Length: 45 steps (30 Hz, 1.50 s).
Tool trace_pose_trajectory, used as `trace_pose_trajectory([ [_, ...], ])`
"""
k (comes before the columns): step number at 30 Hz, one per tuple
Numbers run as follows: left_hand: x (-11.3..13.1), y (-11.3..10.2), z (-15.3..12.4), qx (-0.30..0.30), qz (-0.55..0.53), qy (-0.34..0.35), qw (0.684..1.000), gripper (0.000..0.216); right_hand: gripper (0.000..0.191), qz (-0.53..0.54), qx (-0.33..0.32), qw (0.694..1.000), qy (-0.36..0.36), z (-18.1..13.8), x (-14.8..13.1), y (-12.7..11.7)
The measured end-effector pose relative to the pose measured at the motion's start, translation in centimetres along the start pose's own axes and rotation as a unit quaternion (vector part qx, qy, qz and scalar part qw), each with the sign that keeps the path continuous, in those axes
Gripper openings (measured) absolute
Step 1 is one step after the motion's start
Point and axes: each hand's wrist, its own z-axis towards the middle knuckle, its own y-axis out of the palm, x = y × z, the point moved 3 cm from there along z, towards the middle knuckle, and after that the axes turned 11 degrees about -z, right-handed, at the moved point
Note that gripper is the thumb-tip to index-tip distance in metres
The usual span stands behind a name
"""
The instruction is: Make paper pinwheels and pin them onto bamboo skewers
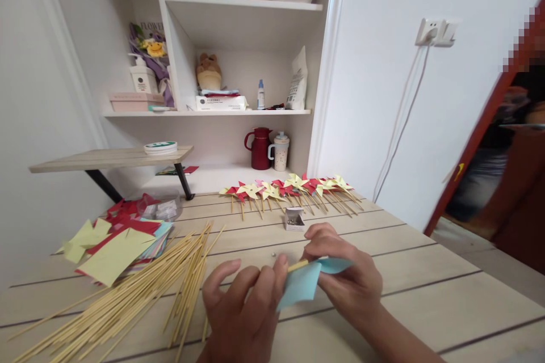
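Both my hands are together above the front middle of the table. Closed fingers of my left hand (249, 300) grip a thin wooden stick (297, 265), whose end shows between the hands. My right hand (347, 275) pinches a light blue paper pinwheel (301, 285) against that end, its flaps sticking out below and to the right. The fingers hide where stick and paper meet. A small open box of pins (294, 220) stands just beyond my hands, and a tiny shiny pin (273, 254) lies nearer.
Finished red and yellow pinwheels (293, 186) lie along the table's back edge. Loose wooden sticks (140, 289) spread at left, beside cut paper sheets (121, 252) and a clear tub (168, 208). A small raised shelf (106, 157) stands behind; a red jug (260, 149) sits farther back.
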Motion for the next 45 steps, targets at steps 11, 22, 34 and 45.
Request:
trace_pose_trajectory([
  [11, 0.1, -0.2, -0.2, -0.002, 0.035, 0.005, 0.999, 0.025, 0.009, -0.096, -0.042, 0.993, -0.048, 1.0, -1.4, -0.3],
  [22, -1.4, 2.0, -0.2, -0.023, 0.013, -0.09, 0.996, 0.014, 0.008, -0.162, -0.077, 0.982, -0.055, 0.2, 0.8, 0.1],
  [34, -3.1, 2.3, -1.0, -0.075, 0.022, -0.139, 0.987, 0.024, 0.015, -0.234, -0.063, 0.961, -0.136, 0.7, 0.4, -0.8],
  [45, -4.2, 4.7, -2.9, -0.282, -0.194, -0.377, 0.861, 0.03, 0.012, -0.209, -0.116, 0.968, 0.082, 0.5, 2.8, -0.3],
])
